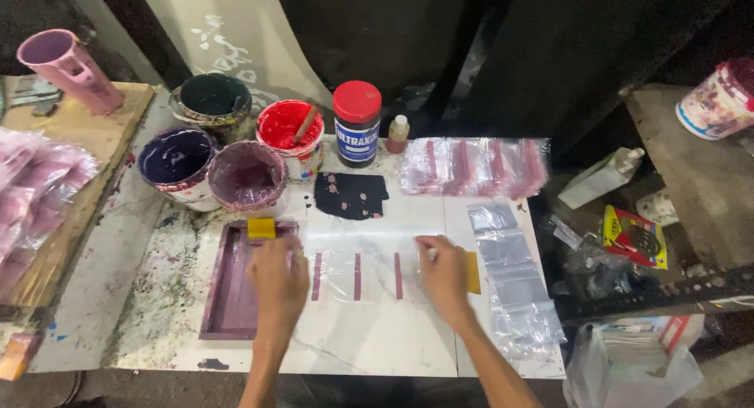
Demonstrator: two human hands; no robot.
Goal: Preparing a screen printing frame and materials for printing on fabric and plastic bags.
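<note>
Flat, fingers spread, both hands (279, 278) (444, 276) pressed the bag (357, 276) taut on the table (377, 337), tray (232, 298) alongside for reach.

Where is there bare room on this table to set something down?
Bare white tabletop lies along the near edge, between the purple tray and the clear bags. The back is crowded: paint buckets, jar, printed bags. Both hands press the striped plastic sheet.
</note>
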